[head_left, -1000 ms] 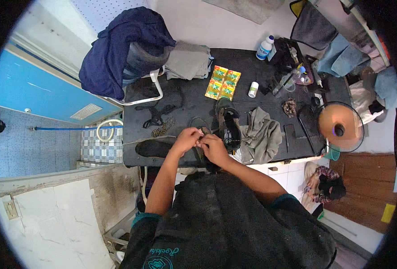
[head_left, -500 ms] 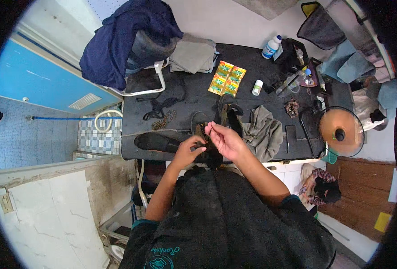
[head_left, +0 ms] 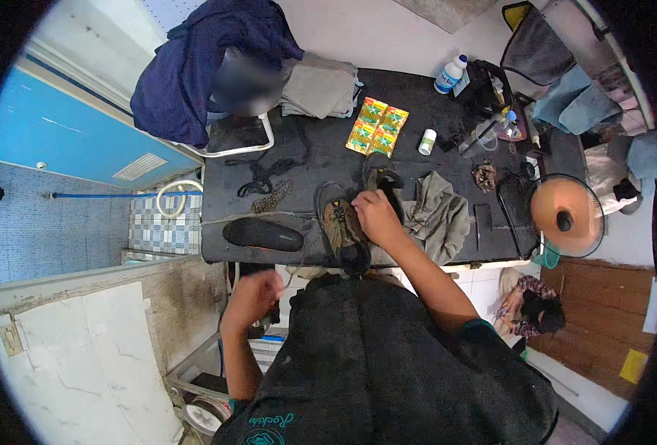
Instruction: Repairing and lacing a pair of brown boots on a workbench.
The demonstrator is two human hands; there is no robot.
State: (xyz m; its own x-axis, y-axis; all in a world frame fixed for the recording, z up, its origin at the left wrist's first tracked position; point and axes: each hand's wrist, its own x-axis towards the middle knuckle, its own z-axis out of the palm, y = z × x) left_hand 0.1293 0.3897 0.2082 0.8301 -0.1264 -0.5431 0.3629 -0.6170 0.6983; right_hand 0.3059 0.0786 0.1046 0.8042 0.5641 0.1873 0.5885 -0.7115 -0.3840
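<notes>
A brown-and-black lace-up shoe (head_left: 338, 228) lies on the dark worktable, its near end at the table's front edge. My right hand (head_left: 379, 216) is closed with fingers bent down at the shoe's right side; what they pinch is hidden. Behind and partly under that hand sits the second dark shoe (head_left: 379, 174). My left hand (head_left: 256, 298) is off the table's front edge, blurred by motion, its fingers curled; whatever they hold is too smeared to name. To the left of the shoe lies a black insole (head_left: 263, 235), beside a patterned brown lace (head_left: 273, 198) in a heap.
Black straps (head_left: 265, 176) lie at the table's left. Farther back are yellow-green sachets (head_left: 377, 127), a small white bottle (head_left: 427, 142) and a white-and-blue bottle (head_left: 450, 74). A grey cloth (head_left: 438, 216) is right of the shoes, with a fan (head_left: 564, 216) beyond.
My left hand has moved away from the shoe, left and toward me. The right hand has come down from above onto the shoe's side. Shoe and insole are now more exposed.
</notes>
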